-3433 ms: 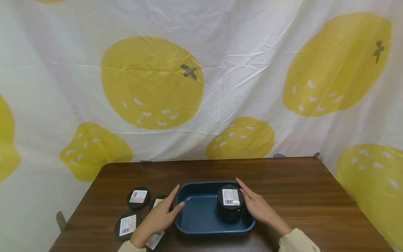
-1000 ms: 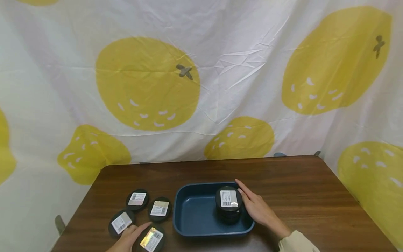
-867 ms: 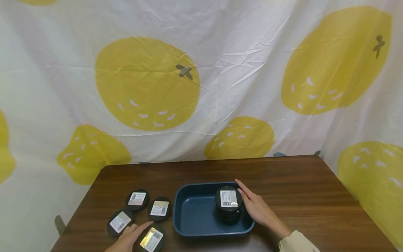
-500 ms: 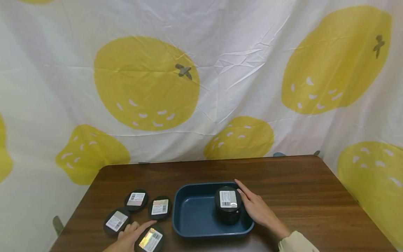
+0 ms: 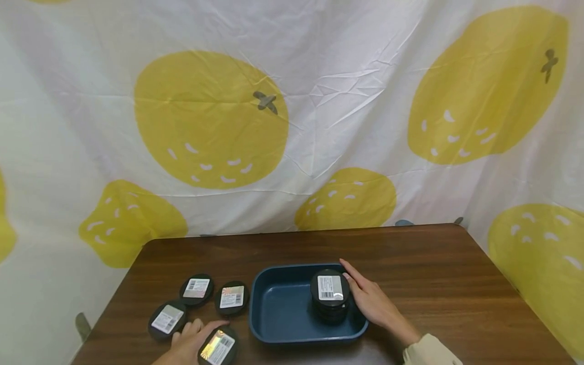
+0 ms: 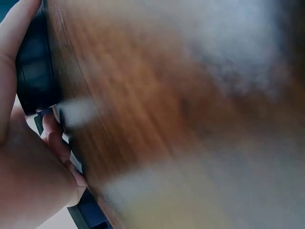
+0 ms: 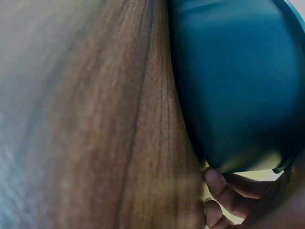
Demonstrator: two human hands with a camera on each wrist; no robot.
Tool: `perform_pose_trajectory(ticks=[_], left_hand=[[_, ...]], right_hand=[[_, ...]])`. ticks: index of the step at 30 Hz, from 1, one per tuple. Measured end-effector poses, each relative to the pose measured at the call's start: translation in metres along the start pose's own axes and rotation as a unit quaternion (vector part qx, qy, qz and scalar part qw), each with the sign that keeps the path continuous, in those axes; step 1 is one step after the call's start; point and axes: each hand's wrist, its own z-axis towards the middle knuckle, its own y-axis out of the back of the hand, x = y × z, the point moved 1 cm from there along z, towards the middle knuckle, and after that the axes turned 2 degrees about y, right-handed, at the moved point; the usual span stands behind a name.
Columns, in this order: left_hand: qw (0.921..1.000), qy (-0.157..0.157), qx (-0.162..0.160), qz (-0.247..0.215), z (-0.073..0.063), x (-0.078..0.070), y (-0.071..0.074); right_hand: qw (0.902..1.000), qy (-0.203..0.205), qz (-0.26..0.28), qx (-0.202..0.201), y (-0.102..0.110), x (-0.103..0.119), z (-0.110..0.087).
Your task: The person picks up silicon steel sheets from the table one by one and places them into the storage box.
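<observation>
In the head view my left hand (image 5: 186, 345) grips a round black tin (image 5: 218, 347) with a shiny white label at the table's near edge. Its thumb lies along the tin's far side; in the left wrist view the black tin (image 6: 37, 67) sits between thumb and fingers. My right hand (image 5: 370, 298) holds the right end of a blue rectangular tray (image 5: 285, 340), thumb at the rim and fingers along the outer side. From the right wrist, the tray's wall (image 7: 238, 86) shows with bent fingertips (image 7: 217, 180) beside it. Inside the tray's right end stands a stack of black tins (image 5: 330, 296).
Three more labelled black tins lie left of the tray: a rear tin (image 5: 196, 290), a tin beside the tray (image 5: 231, 298) and a leftmost tin (image 5: 167, 320) near my left fingers. The brown wooden table (image 5: 433, 268) ends at a lemon-print cloth (image 5: 319, 126).
My left hand has left the tray's left side and taken hold of the nearest tin. The leftmost tin has shifted left. My right hand stays at the tray.
</observation>
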Motion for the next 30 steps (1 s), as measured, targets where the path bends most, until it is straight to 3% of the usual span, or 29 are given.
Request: perform_pose_trajectory(ticks=[11, 18, 22, 30], left_hand=[[0.9995, -0.005, 0.021, -0.023, 0.000, -0.002, 0.005], [0.9977, 0.016, 0.049, -0.044, 0.003, 0.002, 0.009], [0.9979, -0.003, 0.042, -0.048, 0.000, 0.001, 0.012], [0.9855, 0.065, 0.081, -0.134, -0.003, -0.011, 0.027]], right_hand=[[1.0000, 0.000, -0.002, -0.001, 0.000, -0.001, 0.000], [1.0000, -0.002, -0.002, 0.002, 0.000, -0.001, 0.000], [1.0000, 0.000, -0.002, 0.002, -0.001, -0.001, 0.000], [0.9999, -0.010, 0.006, 0.009, 0.000, -0.002, 0.000]])
